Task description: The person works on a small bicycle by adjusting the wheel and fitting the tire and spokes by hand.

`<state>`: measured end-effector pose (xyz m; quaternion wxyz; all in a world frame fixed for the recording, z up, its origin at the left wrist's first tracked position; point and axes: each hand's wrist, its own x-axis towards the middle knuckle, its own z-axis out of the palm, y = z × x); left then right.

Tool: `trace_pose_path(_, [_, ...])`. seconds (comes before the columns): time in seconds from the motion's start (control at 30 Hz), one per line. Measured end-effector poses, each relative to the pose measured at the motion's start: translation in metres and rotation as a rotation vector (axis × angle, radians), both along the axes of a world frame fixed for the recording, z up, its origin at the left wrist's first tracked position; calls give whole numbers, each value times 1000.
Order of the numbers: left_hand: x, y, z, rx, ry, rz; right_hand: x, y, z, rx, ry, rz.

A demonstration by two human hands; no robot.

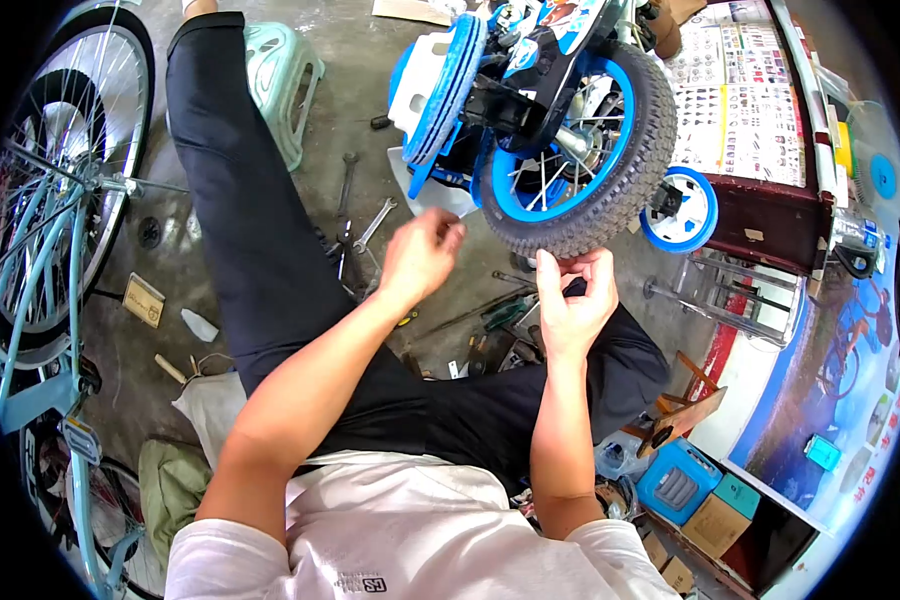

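A child's bicycle with blue and white parts stands at the top; its rear wheel has a black knobby tyre (pixel 655 120) on a blue rim (pixel 618 165). My right hand (pixel 577 300) is at the tyre's lower edge, thumb and curled fingers brought close together. Whether it touches the tread, or pinches something small, I cannot make out. My left hand (pixel 420 262) is left of the tyre, below the white and blue side part (pixel 435 90). Its fingers are loosely curled in, and anything inside them is hidden. A small training wheel (pixel 680 210) sits right of the tyre.
Wrenches (pixel 375 222) and other tools lie on the floor between my legs. A pale green plastic stool (pixel 295 100) stands beyond my left leg. A light blue bicycle (pixel 45 270) is at the far left. On the right are a cabinet with a printed chart (pixel 735 100) and a metal rack (pixel 740 295).
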<state>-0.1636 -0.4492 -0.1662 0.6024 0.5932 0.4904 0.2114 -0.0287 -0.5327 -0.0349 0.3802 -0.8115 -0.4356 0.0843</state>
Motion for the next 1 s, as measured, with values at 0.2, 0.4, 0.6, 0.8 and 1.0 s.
trace_pose_path(0.2, [5,47,23,284,128,1,14,0,-2,310,77,85])
trace_pose_path(0.4, [-7,40,22,261,148,-277,21,39,47,348,78,21])
trace_pose_path(0.6, [-4,36,-4,352,230,-887,25,69,71,215,235,-133])
trace_pose_path(0.8, [0,38,-8,382,208,-911,14,80,67,268,376,-31])
trace_pose_path(1.0, [1,46,-5,387,152,-824,14,77,62,255,424,-18])
